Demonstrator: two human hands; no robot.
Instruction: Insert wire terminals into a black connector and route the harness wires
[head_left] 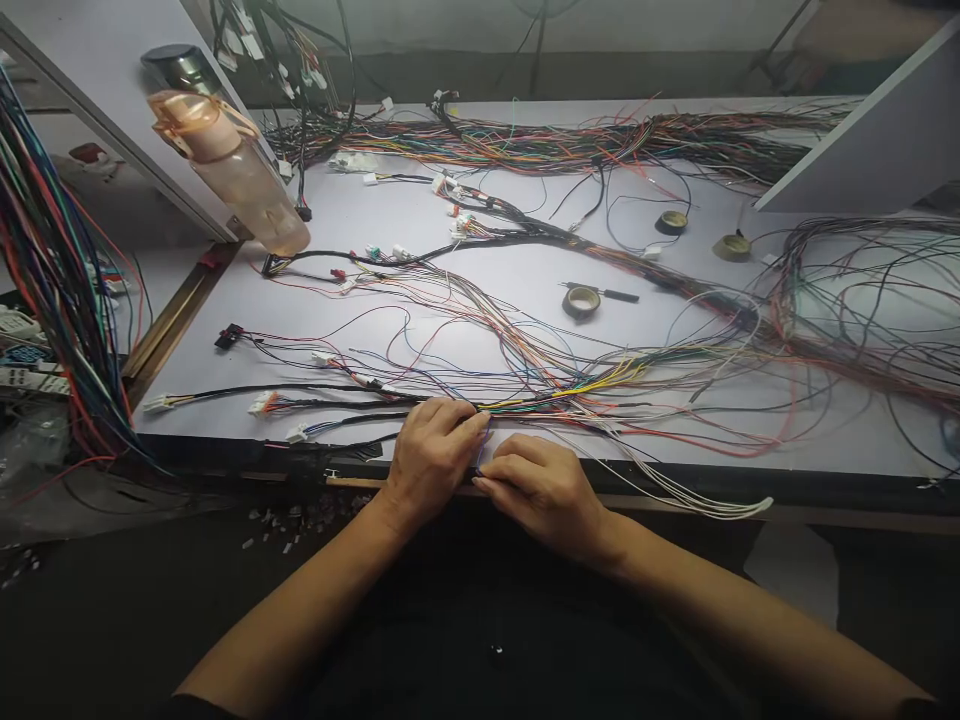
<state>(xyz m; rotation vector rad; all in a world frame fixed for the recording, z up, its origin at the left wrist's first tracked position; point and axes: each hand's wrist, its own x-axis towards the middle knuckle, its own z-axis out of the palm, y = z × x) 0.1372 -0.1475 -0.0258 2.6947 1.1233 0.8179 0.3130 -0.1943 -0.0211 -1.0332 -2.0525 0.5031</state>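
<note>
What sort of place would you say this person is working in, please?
Probably a wire-harness assembly bench: loose coloured wires with white connectors cover the white table, tape rolls lie nearby, and both hands grip a bundle.

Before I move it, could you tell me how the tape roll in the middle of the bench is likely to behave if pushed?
The tape roll lies flat on its side, so it should slide, not roll. It looks small and hollow, so probably light. Loose wires lie close beside it and may snag or drag along.
</note>
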